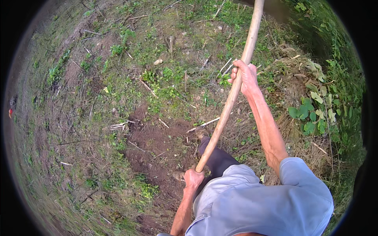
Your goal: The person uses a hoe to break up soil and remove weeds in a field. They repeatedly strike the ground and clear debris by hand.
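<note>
A long, slightly curved wooden tool handle runs slantwise in front of my body. My left hand is closed around its lower end, close to my thigh. Farther up, my right hand grips the same handle, arm stretched out. At the top edge of the view, a dark blurred shape sits by the handle's far end; it may be the tool's head, but its form cannot be made out. Below the handle lies a patch of bare, loosened brown soil, beside my shoe.
Low weeds and dry sticks cover the sloping ground. A short cut stump and a pale stone are farther up. Dry plant matter is heaped at right, beside a leafy plant.
</note>
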Tool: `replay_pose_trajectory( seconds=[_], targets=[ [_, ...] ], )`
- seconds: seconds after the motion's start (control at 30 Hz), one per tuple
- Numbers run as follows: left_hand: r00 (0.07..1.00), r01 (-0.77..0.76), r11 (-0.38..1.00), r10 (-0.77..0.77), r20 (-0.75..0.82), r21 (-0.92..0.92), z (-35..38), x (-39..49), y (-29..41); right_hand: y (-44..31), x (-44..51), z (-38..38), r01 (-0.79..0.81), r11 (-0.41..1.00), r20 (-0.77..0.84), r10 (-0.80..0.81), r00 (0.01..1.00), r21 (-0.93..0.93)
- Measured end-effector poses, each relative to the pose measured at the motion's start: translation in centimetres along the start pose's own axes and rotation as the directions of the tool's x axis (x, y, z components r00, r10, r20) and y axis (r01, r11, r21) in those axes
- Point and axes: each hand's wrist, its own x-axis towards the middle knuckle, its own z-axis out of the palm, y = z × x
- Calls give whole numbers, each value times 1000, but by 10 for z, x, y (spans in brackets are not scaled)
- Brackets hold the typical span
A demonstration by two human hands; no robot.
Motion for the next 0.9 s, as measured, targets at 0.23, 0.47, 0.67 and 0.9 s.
replay_pose_trajectory(
  seconds=[0.23, 0.47, 0.67, 0.9],
  targets=[
    [970, 224, 938, -189, 153, -264, 31, 72, 98, 196, 151, 13, -343, 874, 44, 380, 924, -344],
    [772, 601, 795, -603, 204, 74, 69, -89, 57, 409, -25, -64, -866, 422, -116, 879, 463, -267],
    [770, 560, 813, -583, 261, 162, 61, -170, 43, 318, -82, -80, -918, 319, -171, 916, 362, -234],
    [874, 396, 917, -389, 291, 36, 106, -123, 22, 258, -17, -94, -836, 510, -269, 791, 549, -203]
  ],
)
